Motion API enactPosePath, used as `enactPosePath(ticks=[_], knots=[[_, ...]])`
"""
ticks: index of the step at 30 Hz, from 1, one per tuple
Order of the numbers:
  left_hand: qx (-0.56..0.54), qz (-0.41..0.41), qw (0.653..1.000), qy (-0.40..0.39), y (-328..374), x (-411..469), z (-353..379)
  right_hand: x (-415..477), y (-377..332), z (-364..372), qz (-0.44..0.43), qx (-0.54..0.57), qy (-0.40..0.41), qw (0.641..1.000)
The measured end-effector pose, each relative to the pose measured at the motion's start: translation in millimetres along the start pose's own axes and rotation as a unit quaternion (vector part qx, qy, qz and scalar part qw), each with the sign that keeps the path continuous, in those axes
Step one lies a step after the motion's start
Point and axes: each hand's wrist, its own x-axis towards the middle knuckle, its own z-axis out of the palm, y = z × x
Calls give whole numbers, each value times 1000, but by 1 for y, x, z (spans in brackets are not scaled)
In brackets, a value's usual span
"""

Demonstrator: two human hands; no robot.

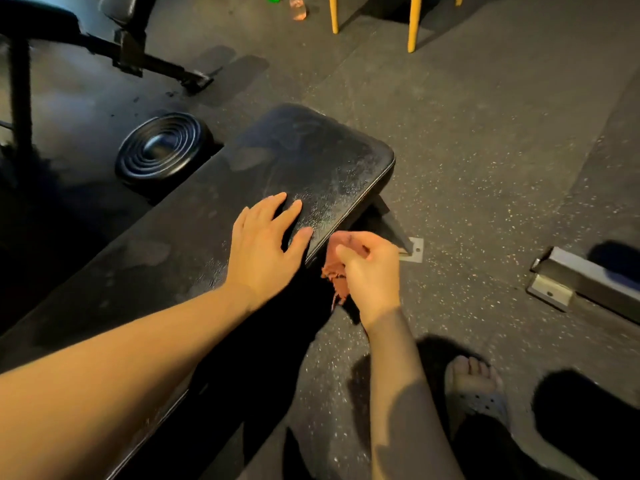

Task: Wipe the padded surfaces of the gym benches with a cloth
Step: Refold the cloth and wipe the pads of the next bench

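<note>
Left hand (pixel 265 242) rests flat, fingers spread, on the bench (pixel 311 157); right hand (pixel 367 268) grips a cloth (pixel 334 268), mostly hidden, beside the edge.

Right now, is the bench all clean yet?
Not yet. The bench pad shows some smeared patches, maybe wiped, but pale dust speckles its far end. The right hand grips the reddish cloth beside the pad's edge; the left hand rests flat on top. Most wiping looks left.
</note>
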Motion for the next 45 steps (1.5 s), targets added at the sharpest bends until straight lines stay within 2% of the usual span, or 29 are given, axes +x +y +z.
enactPosePath(ticks=[3,7,10,13,15,17,20,23,25,26,28,30,33,35,37,41,45], knots=[[-31,7,999,-6,-7,-2,-12,-32,27,15,-18,-78,-68,994],[-7,32,999,-6,-23,-44,-37,-74,67,29,-61,-101,-110,987],[39,40,998,-4,-50,-80,-54,-71,65,35,-89,-105,-71,988],[93,58,994,-19,-70,-105,-61,-44,45,36,-79,-138,32,987],[105,74,991,-32,-73,-116,-57,-25,37,31,-55,-95,106,988],[102,75,991,-35,-71,-121,-48,-20,31,31,-51,-19,135,989],[98,72,992,-17,-71,-119,-40,-50,48,50,-70,49,125,989],[95,72,993,-16,-74,-121,-39,-91,70,67,-115,14,104,988],[98,69,993,-24,-73,-120,-40,-65,64,65,-148,-49,172,973],[98,68,992,-30,-73,-121,-40,-42,61,61,-135,-69,191,970],[101,66,992,-33,-73,-119,-40,-8,49,48,-107,-75,204,970],[99,63,993,-33,-73,-121,-41,-16,57,52,-115,-71,206,969],[92,59,994,-30,-72,-121,-40,-89,79,77,-128,-64,154,978],[97,60,993,-31,-72,-122,-41,-109,88,82,-167,-83,136,973],[93,58,993,-34,-71,-122,-41,-73,82,75,-207,-116,174,956],[96,57,993,-41,-70,-121,-42,-9,64,50,-180,-125,230,948],[86,58,994,-34,-72,-121,-42,-77,76,71,-246,-157,151,944]])
